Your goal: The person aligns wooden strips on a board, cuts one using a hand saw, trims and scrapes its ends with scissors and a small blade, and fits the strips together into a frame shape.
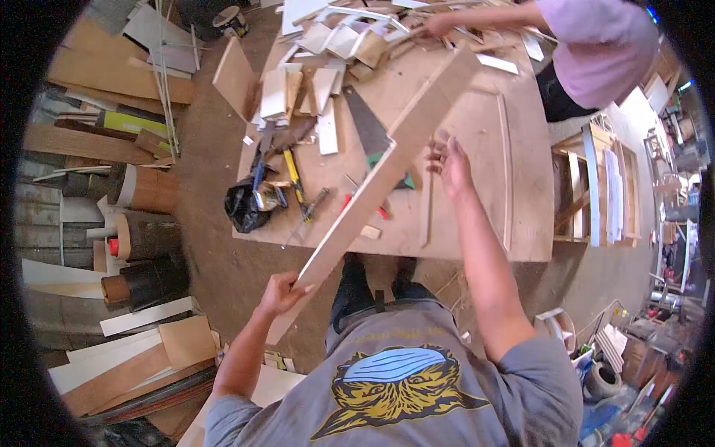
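A long, flat wooden board (372,190) with a small notch in its edge slants from lower left to upper right in front of me. My left hand (281,293) is closed round its lower part. My right hand (451,165) is just right of the board, fingers apart and slightly curled, holding nothing. Beneath the board, the worktable (477,223) bears a handsaw (365,123) with a green handle, partly hidden by the board. A yellow-and-black tool (293,175) and a black plastic bag (241,206) lie at the table's left side. Thin wooden strips (506,171) lie on the right.
Wood offcuts (342,37) are heaped at the table's far end, where a co-worker (596,45) reaches in from the upper right. Rolls and boards (141,246) line the left side. A wooden frame (596,186) stands right of the table.
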### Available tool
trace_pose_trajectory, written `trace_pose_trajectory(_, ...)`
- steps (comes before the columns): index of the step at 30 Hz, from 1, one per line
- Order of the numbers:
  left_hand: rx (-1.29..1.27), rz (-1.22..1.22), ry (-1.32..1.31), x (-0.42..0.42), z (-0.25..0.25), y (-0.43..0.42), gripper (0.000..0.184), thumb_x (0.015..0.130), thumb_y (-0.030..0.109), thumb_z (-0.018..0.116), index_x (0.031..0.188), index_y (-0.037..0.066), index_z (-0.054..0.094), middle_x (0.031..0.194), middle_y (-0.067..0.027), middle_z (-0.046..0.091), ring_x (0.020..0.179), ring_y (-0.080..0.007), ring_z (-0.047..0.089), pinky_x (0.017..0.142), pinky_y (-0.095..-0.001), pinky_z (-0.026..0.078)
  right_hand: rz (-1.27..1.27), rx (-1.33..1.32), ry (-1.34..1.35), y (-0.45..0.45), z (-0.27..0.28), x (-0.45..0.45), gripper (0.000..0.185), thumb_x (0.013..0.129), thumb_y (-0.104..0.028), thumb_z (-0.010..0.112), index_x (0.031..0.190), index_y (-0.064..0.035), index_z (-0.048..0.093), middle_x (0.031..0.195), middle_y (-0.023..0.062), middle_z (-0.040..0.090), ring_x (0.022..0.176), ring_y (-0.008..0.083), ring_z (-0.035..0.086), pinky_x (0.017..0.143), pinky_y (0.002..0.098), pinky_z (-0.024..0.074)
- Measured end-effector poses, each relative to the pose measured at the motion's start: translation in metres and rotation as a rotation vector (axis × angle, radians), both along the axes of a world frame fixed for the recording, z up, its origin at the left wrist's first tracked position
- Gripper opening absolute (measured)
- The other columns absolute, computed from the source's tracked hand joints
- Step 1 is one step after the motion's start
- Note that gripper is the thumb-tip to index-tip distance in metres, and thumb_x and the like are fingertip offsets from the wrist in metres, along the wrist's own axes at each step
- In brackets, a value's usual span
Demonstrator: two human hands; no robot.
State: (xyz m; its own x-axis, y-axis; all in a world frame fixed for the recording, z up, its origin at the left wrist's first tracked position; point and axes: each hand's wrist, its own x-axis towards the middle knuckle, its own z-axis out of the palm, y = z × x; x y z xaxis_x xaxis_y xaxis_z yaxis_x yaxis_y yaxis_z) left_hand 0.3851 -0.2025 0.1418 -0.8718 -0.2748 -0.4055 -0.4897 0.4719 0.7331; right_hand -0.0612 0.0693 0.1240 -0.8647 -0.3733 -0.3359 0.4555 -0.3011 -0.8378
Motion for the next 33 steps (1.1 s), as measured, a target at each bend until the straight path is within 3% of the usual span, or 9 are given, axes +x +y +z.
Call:
trace_pose_trajectory(6,-0.024,-0.216,-0.107,0.033,0.010,0.059,0.030,0.083,0.023,0.084,0.096,-0.002,0.073,0.077,-0.0186,0.067,0.064,-0.0239,0.060,0.063,-0.0403,0.049,-0.143,0.042,-0.110,0.122,-0.041,0.017,0.038,0.100,-0.041,0.069,0.125,-0.0142,0.061,0.091,-0.0007,0.067,0.067,0.0098,0.059,0.053,0.0272,0.0424)
trace_pose_trajectory(13,-0.307,-0.085,-0.097,0.030,0.036,0.055,0.042,0.079,0.019,0.087,0.115,0.003,0.072,0.093,-0.0169,0.075,0.084,-0.0283,0.073,0.077,-0.0384,0.057,-0.262,0.072,-0.195,0.239,-0.054,0.121,0.029,0.097,-0.031,0.074,0.118,-0.0122,0.067,0.084,-0.0003,0.069,0.067,0.0124,0.062,0.052,0.0295,0.0419)
trace_pose_trajectory(15,-0.876,-0.167,0.320,0.019,0.071,0.073,0.040,0.079,0.019,0.087,0.113,0.004,0.073,0.090,-0.0151,0.074,0.082,-0.0280,0.072,0.076,-0.0381,0.057,-0.320,0.068,-0.250,0.258,-0.057,0.158,0.028,0.097,-0.030,0.074,0.118,-0.0126,0.067,0.084,-0.0002,0.070,0.067,0.0130,0.063,0.055,0.0303,0.0434)
trace_pose_trajectory(17,-0.972,-0.106,0.609,0.023,0.065,0.095,0.037,0.080,0.019,0.088,0.110,0.005,0.073,0.086,-0.0129,0.072,0.079,-0.0266,0.070,0.073,-0.0372,0.055,-0.384,0.099,-0.276,0.263,-0.060,0.201,0.024,0.100,-0.031,0.070,0.115,-0.0130,0.068,0.086,-0.0005,0.070,0.069,0.0135,0.061,0.056,0.0291,0.0417)
trace_pose_trajectory(19,-0.605,0.084,0.716,0.039,0.022,0.120,0.033,0.081,0.019,0.088,0.106,0.005,0.074,0.081,-0.0103,0.069,0.074,-0.0241,0.067,0.070,-0.0357,0.053,-0.416,0.109,-0.287,0.268,-0.076,0.236,0.022,0.102,-0.032,0.068,0.113,-0.0135,0.068,0.086,-0.0007,0.070,0.069,0.0139,0.061,0.057,0.0286,0.0414)
trace_pose_trajectory(22,0.088,0.220,0.312,0.045,-0.005,0.218,0.025,0.092,0.027,0.083,0.095,0.004,0.074,0.076,-0.0011,0.065,0.066,-0.0168,0.057,0.063,-0.0305,0.048,-0.417,0.113,-0.341,0.271,-0.111,0.272,0.021,0.103,-0.033,0.067,0.111,-0.0139,0.069,0.085,-0.0005,0.070,0.068,0.0146,0.061,0.058,0.0295,0.0436)
trace_pose_trajectory(24,0.365,0.147,-0.119,0.038,-0.056,0.250,0.037,0.098,0.040,0.074,0.109,0.005,0.072,0.089,-0.0027,0.069,0.075,-0.0166,0.064,0.068,-0.0293,0.051,-0.463,0.142,-0.424,0.264,-0.118,0.290,0.022,0.103,-0.034,0.067,0.110,-0.0137,0.069,0.086,0.0003,0.071,0.069,0.0153,0.063,0.059,0.0306,0.0457)
trace_pose_trajectory(27,0.996,0.537,-0.231,0.017,-0.120,0.289,0.051,0.101,0.050,0.067,0.131,0.009,0.063,0.110,-0.0064,0.069,0.092,-0.0195,0.068,0.078,-0.0316,0.054,-0.436,0.092,-0.401,0.253,-0.128,0.299,0.021,0.103,-0.029,0.067,0.115,-0.0122,0.067,0.093,0.0036,0.074,0.069,0.0165,0.068,0.059,0.0321,0.0469)
trace_pose_trajectory(33,1.387,0.761,-0.016,-0.050,-0.195,0.291,0.057,0.107,0.051,0.053,0.148,0.011,0.050,0.141,-0.0106,0.058,0.123,-0.0304,0.060,0.103,-0.0463,0.052,-0.342,0.072,-0.460,0.237,-0.158,0.288,0.025,0.101,-0.034,0.069,0.111,-0.0113,0.068,0.096,0.0059,0.076,0.074,0.0184,0.072,0.057,0.0339,0.0499)
